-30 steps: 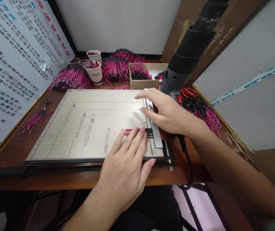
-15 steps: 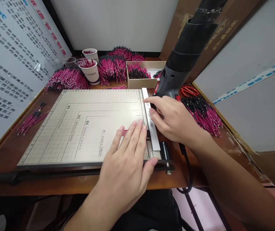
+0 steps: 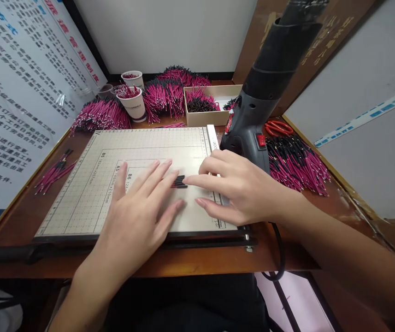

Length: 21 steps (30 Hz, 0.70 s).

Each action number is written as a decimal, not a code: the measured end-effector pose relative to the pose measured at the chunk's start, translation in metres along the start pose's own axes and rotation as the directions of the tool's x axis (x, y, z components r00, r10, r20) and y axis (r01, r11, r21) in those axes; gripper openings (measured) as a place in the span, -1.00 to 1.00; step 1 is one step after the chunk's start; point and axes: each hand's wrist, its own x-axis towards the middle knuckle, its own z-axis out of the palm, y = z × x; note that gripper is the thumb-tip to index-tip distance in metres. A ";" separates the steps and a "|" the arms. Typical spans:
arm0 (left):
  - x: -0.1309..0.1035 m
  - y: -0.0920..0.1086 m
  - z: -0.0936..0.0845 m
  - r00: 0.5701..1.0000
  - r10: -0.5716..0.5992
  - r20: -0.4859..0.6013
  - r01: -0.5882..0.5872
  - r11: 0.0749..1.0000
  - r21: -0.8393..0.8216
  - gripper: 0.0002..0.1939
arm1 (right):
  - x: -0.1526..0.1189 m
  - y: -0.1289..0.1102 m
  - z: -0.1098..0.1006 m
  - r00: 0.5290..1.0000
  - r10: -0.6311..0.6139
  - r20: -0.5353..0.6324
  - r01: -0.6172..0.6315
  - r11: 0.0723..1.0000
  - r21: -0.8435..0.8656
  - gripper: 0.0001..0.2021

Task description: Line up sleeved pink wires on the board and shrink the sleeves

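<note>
left hand [image 3: 138, 210] flat, fingers spread, pinning small bundle of pink black-tipped wires [image 3: 179, 181] mid grey gridded cutting board [image 3: 90, 198]; right hand [image 3: 238, 186] fingers loosely extended touching tips. big pink wire piles [image 3: 162, 94] look unprocessed.

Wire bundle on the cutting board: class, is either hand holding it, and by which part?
Neither grips it. The left hand lies flat over the wire bundle, pressing it to the cutting board; the right hand fingertip touches its black end.

Workshop bench: wire piles [image 3: 100, 115], heat gun [image 3: 262, 92].
</note>
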 end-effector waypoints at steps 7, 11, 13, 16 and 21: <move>0.008 -0.009 -0.005 0.990 -0.125 -0.067 0.118 0.987 -0.105 -0.80 | -0.017 0.000 -0.005 0.998 -0.004 0.061 -0.002 0.995 0.097 -0.57; 0.007 -0.010 -0.004 0.982 -0.172 -0.076 0.161 0.978 -0.132 -0.78 | -0.026 -0.004 -0.009 0.985 0.071 0.160 -0.084 0.994 0.074 -0.44; 0.008 -0.010 -0.002 0.983 -0.172 -0.061 0.162 0.977 -0.135 -0.78 | -0.027 -0.008 -0.010 0.983 0.079 0.163 -0.091 0.993 0.070 -0.40; 0.010 -0.010 0.000 0.987 -0.157 -0.036 0.151 0.980 -0.132 -0.77 | -0.026 -0.012 -0.010 0.984 0.084 0.154 -0.096 0.993 0.074 -0.37; 0.009 -0.010 -0.002 0.990 -0.139 -0.001 0.137 0.979 -0.153 -0.80 | -0.026 -0.015 -0.008 0.981 0.087 0.173 -0.101 0.992 0.074 -0.35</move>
